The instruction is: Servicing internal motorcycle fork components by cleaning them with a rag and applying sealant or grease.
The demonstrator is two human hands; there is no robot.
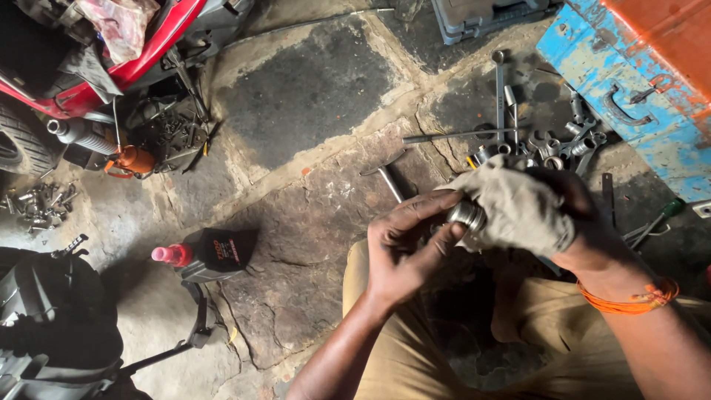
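My left hand [404,248] grips a small round ribbed metal part [466,215] between thumb and fingers. My right hand [574,222], an orange thread band at its wrist, presses a dirty grey rag [515,204] around the other end of that part. The rag covers most of the part. Both hands are held above my knees in tan trousers [400,355], over a cracked stone floor.
Loose spanners and sockets [552,144] lie beyond my hands beside a blue and orange metal toolbox [629,89]. A black oil bottle with a pink cap [211,255] lies at left. A red motorcycle [96,67] stands at upper left, bolts [41,204] scattered below it.
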